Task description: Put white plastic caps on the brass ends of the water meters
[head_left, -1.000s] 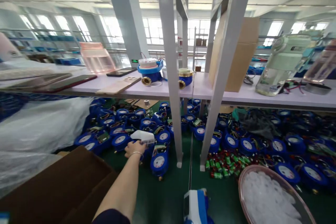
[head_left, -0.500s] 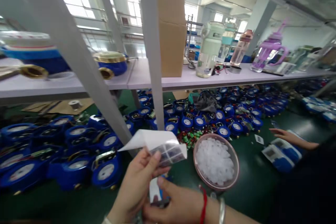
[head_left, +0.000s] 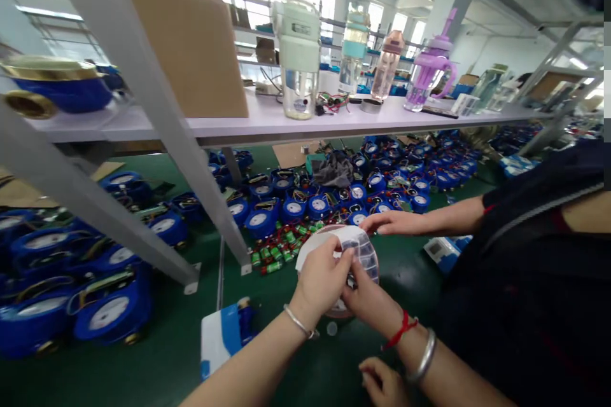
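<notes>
A sheet of silvery square labels [head_left: 363, 253] with white backing is held over a round bowl [head_left: 340, 315]. My left hand [head_left: 321, 276] grips the sheet with its thumb and fingers. Close beside it, my right hand [head_left: 370, 297], with a red string and a bangle on the wrist, pinches at the sheet's near edge; its fingertips are partly hidden. The sheet and my hands cover most of the bowl. To the left, a white and blue box [head_left: 220, 338] lies on the green bench.
A co-worker's hand [head_left: 398, 222] reaches beside the bowl, and another hand [head_left: 384, 383] is at the front. Blue meters [head_left: 112, 313] crowd the bench, with green batteries [head_left: 274, 254] among them. Grey shelf posts [head_left: 191, 165] stand ahead; bottles [head_left: 300, 63] line the shelf above.
The view has swung right. My hands and the label sheet are now over the bowl. The white and blue thing at my right hand is gone from it; the co-worker's hand has come closer.
</notes>
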Demonstrator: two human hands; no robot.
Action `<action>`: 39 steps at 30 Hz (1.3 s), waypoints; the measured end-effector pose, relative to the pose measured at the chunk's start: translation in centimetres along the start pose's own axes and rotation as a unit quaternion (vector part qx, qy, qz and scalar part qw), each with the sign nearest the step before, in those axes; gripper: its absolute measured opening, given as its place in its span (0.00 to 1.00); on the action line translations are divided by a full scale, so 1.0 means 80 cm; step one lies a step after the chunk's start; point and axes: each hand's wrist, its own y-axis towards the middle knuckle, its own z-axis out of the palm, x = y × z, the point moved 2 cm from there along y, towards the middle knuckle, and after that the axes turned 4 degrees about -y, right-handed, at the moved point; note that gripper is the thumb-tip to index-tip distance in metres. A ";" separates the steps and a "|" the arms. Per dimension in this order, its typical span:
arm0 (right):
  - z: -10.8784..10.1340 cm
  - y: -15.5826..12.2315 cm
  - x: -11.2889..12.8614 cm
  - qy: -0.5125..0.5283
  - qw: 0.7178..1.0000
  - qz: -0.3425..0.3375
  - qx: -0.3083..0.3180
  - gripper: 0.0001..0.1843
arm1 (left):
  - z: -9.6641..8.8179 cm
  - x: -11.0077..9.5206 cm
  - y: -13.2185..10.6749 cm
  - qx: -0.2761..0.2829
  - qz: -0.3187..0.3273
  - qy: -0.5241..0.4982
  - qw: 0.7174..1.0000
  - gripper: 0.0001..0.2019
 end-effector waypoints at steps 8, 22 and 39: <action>-0.058 -0.076 -0.030 -0.160 0.982 0.077 0.060 0.33 | 0.037 0.061 -0.024 0.076 -0.091 -0.113 0.987 0.15; -0.047 -0.135 -0.011 -0.195 0.955 0.101 0.202 0.37 | -0.025 0.271 -0.286 -0.232 -0.243 0.117 0.935 0.26; 0.002 -0.083 0.064 -0.564 0.791 -0.166 0.167 0.23 | -0.022 0.355 -0.262 -0.146 -0.314 -0.075 0.935 0.40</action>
